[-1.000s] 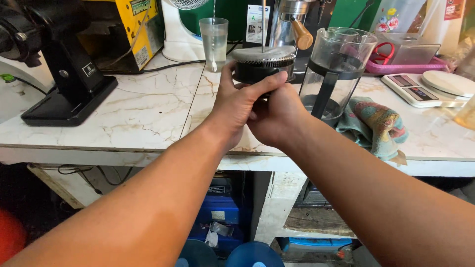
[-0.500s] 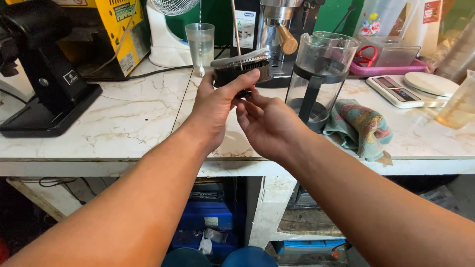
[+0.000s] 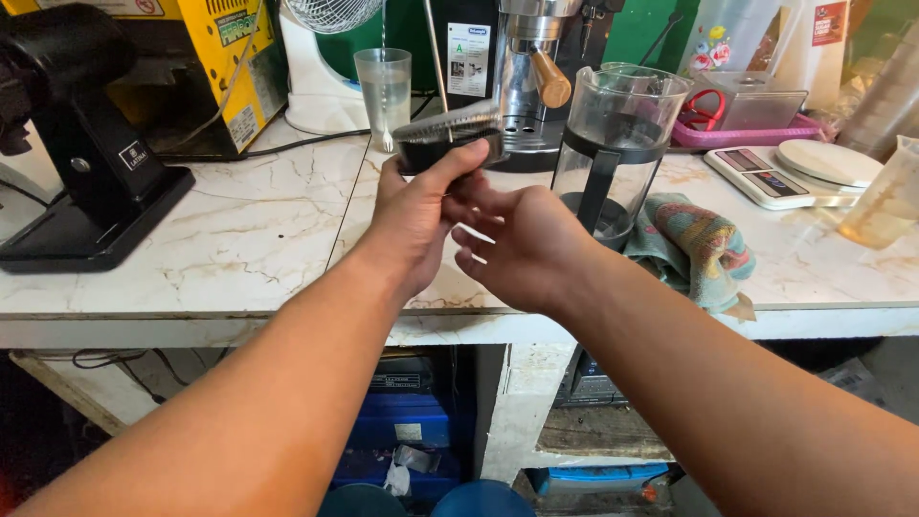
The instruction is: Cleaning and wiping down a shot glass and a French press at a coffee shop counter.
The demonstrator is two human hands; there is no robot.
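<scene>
My left hand [image 3: 416,215] grips a black plunger lid [image 3: 450,144] with a round metal mesh disc on top, tilted, and a thin metal rod rising from it. My right hand [image 3: 522,244] hovers just to the right and below, fingers loosely apart, holding nothing. It is close to my left thumb. A glass press jug [image 3: 617,144] with a black frame and handle stands on the marble counter [image 3: 258,230] right behind my right hand, with a dark residue at its bottom.
A black grinder [image 3: 77,144] stands at the left, with a tall glass [image 3: 383,86] and an espresso machine [image 3: 526,67] at the back. A coloured cloth [image 3: 694,244], white scale [image 3: 775,177], pink tray [image 3: 747,134] and plastic measuring cup [image 3: 885,201] lie to the right. Blue boxes sit under the counter.
Both hands held the plunger lid a second ago. My right hand has let go and drawn back, while my left hand keeps the lid, now tilted.
</scene>
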